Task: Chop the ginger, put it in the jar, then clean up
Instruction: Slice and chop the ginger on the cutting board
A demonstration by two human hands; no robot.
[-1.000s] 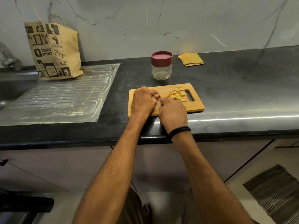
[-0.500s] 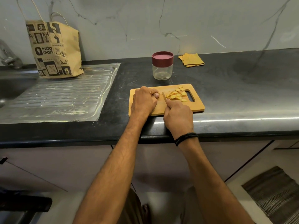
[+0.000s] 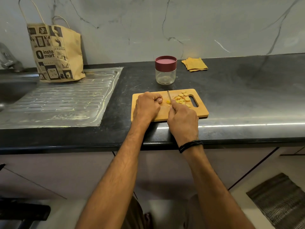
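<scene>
Gripping the knife (image 3: pixel 169 96), the right hand (image 3: pixel 183 119) has its fingers curled round the hidden handle, with the blade pointing toward 12 o'clock over the cutting board (image 3: pixel 202 111). The left hand (image 3: pixel 146 106) rests on the board as a fist at 9 o'clock of the blade, apart from the right hand (whether anything sits inside it cannot be told). The ginger slices (image 3: pixel 182 99) lie heaped at 3 o'clock of the blade, at 12 o'clock of the right hand. A stray piece (image 3: pixel 168 101) lies between the two hands. The jar (image 3: pixel 165 75), lid on, stands on the table (image 3: pixel 247 96) at 12 o'clock of the board.
</scene>
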